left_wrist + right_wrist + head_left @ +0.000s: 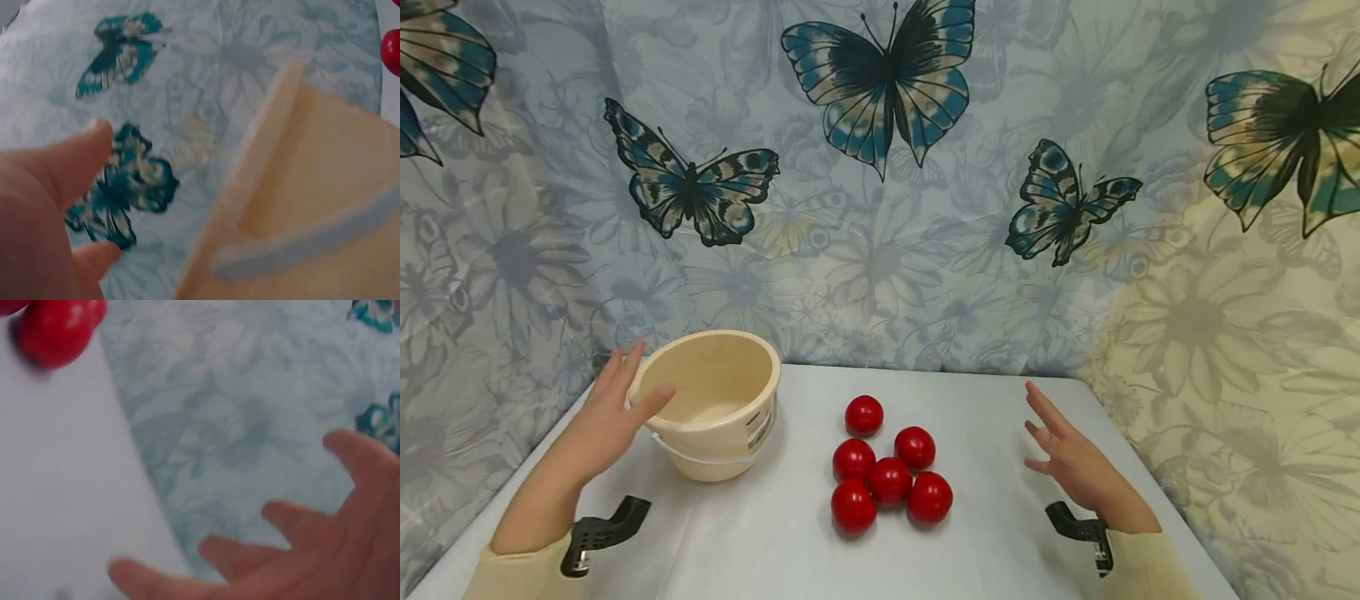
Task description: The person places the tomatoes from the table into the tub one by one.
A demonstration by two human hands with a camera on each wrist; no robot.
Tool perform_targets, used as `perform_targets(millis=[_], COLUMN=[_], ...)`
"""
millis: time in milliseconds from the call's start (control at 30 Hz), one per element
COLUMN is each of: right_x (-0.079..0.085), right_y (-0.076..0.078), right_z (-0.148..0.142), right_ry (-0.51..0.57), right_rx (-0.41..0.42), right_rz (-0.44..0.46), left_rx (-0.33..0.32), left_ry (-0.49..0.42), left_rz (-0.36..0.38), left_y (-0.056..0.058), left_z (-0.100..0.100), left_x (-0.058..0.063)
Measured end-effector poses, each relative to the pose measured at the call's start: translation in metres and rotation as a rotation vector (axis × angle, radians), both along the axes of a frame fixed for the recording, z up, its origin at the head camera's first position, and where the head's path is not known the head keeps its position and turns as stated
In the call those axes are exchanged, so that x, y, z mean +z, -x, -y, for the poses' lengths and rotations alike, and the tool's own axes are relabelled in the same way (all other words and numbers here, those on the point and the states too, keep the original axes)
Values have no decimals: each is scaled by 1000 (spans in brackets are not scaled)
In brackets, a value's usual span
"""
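A cream plastic bucket (711,437) with a thin white handle (707,461) stands upright at the left, its visible inside bare. Beside its left rim is my left hand (602,429), fingers extended and thumb overlapping the rim in the head view. The left wrist view shows a gap between that hand's thumb and the bucket (350,150). Several shiny red balls (891,481) lie grouped at mid-table. To their right, my right hand (1067,458) is held with spread fingers, touching none of them. The right wrist view also has red balls (56,331) at its upper left.
A white-covered table (985,542) carries everything. Behind it and along both sides hangs a pale floral cloth (880,275) printed with blue butterflies. Black brackets, one at the left wrist (602,533) and one at the right (1078,525), stick out inward.
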State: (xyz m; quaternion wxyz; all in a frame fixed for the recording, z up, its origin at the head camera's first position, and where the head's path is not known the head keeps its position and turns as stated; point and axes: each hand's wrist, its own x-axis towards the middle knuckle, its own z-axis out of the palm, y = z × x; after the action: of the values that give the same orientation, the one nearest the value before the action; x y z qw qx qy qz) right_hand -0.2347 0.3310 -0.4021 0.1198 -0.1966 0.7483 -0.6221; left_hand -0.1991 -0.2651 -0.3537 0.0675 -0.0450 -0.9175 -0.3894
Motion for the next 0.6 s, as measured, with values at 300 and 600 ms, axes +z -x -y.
perform_targets(millis=[300, 600], right_x=[-60, -79], right_y=[-18, -22], right_z=[0, 37], right_ry=[293, 172], right_rx=[206, 116], right_rz=[238, 213], left_rx=[-260, -245], left_ry=[-658, -787], left_rz=[-32, -67], left_y=[13, 20], left_z=[32, 24], left_x=[-66, -76])
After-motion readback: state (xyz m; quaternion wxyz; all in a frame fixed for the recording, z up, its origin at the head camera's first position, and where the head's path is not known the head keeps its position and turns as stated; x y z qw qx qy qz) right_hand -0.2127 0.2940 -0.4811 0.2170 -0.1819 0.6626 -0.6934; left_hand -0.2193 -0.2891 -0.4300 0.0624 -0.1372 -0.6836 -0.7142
